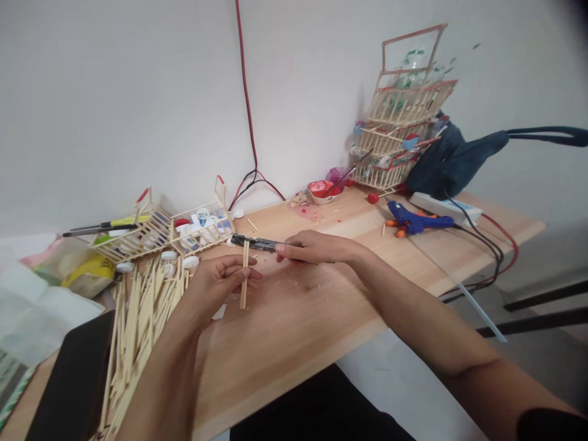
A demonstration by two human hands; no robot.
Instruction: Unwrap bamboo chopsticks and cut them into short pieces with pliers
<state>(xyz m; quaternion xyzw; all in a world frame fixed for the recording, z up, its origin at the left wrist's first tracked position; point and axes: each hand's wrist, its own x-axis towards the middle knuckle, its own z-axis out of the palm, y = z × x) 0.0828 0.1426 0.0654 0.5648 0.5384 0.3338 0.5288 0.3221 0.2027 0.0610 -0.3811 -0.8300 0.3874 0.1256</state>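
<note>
My left hand [229, 275] pinches a pair of short pale wooden sticks [245, 278], held upright over the tabletop. In my right hand [316, 246] are dark pliers [257, 244], whose jaws lie across the top of the sticks; whether they have closed on them I cannot tell. A heap of long wooden sticks [147, 306] lies beside my left forearm. Behind my hands stand two small stick-built baskets, one [197, 242] filled with white bottle caps, the other [147, 223] with more items in it.
A blue glue gun [416, 217] with a cord lies at the right. Stacked stick baskets [390, 141] and a dark blue bag [454, 159] stand behind it. A dish of red paint [324, 191] holds a brush. A black phone-like slab [76, 380] lies at the left on the wooden table [294, 343].
</note>
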